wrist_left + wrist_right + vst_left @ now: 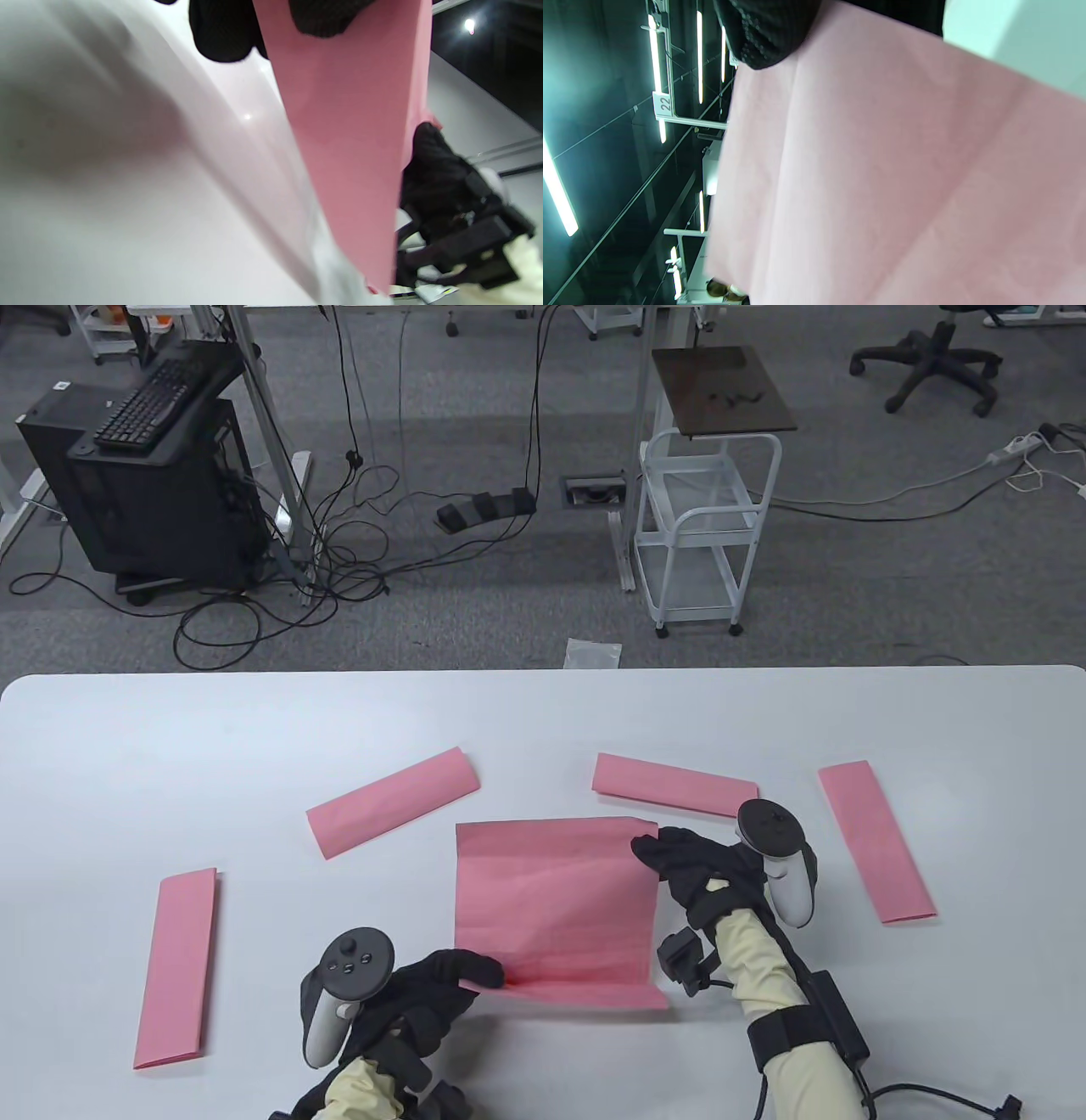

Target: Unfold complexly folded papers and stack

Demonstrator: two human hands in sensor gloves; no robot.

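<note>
Left hand (428, 984) and right hand (700, 865) each pinched the light, limp pink sheet (556, 899) at opposite corners at frame centre; edges judged the best holds.

Your left hand (424, 993) and right hand (691, 861) wear black knit gloves, each with a grey-and-black tracker strapped behind the knuckles. Your sleeves are pale cream. A black strap, a small box and a black cable run along your right forearm.
</note>
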